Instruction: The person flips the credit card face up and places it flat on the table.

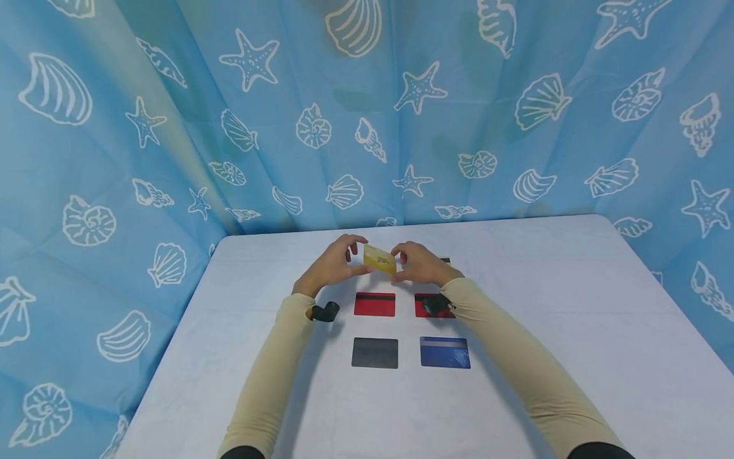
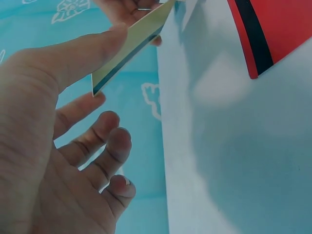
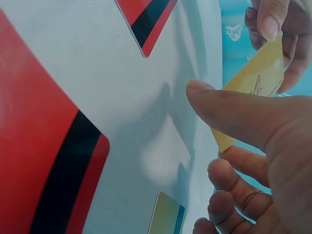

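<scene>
A yellow card [image 1: 380,259] is held up above the white table between both hands. My left hand [image 1: 334,262] pinches one end of it between thumb and index finger; in the left wrist view the card's pale side with a dark stripe [image 2: 130,53] shows, and the other fingers are loosely bent. The opposite end is pinched by my right hand [image 1: 423,264], its thumb across the printed yellow face [image 3: 253,78] in the right wrist view. Below the hands lie two red cards with black stripes, the left one [image 1: 374,307] in full view and the right one [image 1: 422,308] partly covered by the wrist camera.
Nearer the person, a dark grey card [image 1: 374,354] and a blue card [image 1: 445,354] lie side by side on the white tabletop [image 1: 258,357]. Another yellowish card [image 3: 165,217] lies beyond the right red one, mostly hidden in the head view. A blue shell-patterned curtain [image 1: 275,159] hangs behind.
</scene>
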Available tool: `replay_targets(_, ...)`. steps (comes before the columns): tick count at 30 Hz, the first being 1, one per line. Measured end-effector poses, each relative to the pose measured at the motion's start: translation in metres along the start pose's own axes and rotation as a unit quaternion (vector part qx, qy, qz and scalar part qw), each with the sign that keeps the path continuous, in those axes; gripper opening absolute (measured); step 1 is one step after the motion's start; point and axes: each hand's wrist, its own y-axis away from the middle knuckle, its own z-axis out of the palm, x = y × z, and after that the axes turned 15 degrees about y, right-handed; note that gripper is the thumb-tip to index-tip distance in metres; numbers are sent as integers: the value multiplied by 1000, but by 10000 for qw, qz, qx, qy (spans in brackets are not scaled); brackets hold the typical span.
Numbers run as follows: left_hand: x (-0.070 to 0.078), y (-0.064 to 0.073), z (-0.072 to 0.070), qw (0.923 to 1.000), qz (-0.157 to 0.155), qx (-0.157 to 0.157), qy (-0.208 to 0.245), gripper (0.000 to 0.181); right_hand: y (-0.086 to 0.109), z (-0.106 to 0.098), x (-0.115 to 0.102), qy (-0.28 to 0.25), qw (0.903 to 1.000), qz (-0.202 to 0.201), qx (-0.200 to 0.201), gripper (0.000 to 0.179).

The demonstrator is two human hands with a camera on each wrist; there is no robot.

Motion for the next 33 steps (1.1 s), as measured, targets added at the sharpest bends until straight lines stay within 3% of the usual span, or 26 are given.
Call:
replay_targets(21, -11, 4, 2, 9976, -552, 0, -416, 66, -2, 1, -4, 108, 9995, 255, -132, 62)
replay_targets(33, -15, 3, 4, 9966, -670, -80, -476, 65, 2, 0, -6, 217, 9995, 191, -123, 61)
